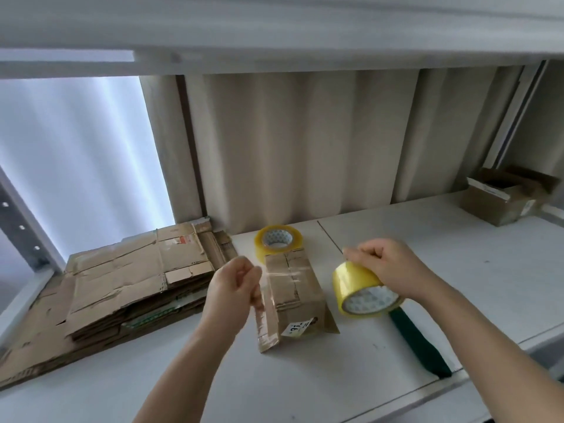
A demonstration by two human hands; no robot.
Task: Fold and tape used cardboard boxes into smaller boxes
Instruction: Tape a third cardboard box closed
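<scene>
Flattened cardboard stack (122, 285) is lying at 9 o'clock on the bench (427, 270); print on its top sheets is too blurred to read

Left hand (235, 288) is pinching the free end of the tape strip (274, 271), fingers curled round it, just left of the small folded box (293, 294) sitting at bench centre. Strip is stretching across over the box's top toward the roll

Spare tape roll (278, 239) is sitting at 12 o'clock of the box, touching or just behind it, can't tell which

Box is carrying a white sticker at its near right corner, digits look like "91", rest unreadable

Right hand (387, 267) is gripping the yellow tape roll (366, 291) at 3 o'clock of the box, fingers wrapped over its rim. Core has a repeating printed pattern, not legible

Risks, my read:
- strip is hanging in air under tension; slack could let it fold onto itself or land crooked
- nothing is holding the box, so tape contact may be dragging it
- dark green object (421, 343) at 4 o'clock is lying near the bench edge, an elbow could knock it off

Open box (503, 196) is sitting far off at 2 o'clock, label unreadable
</scene>
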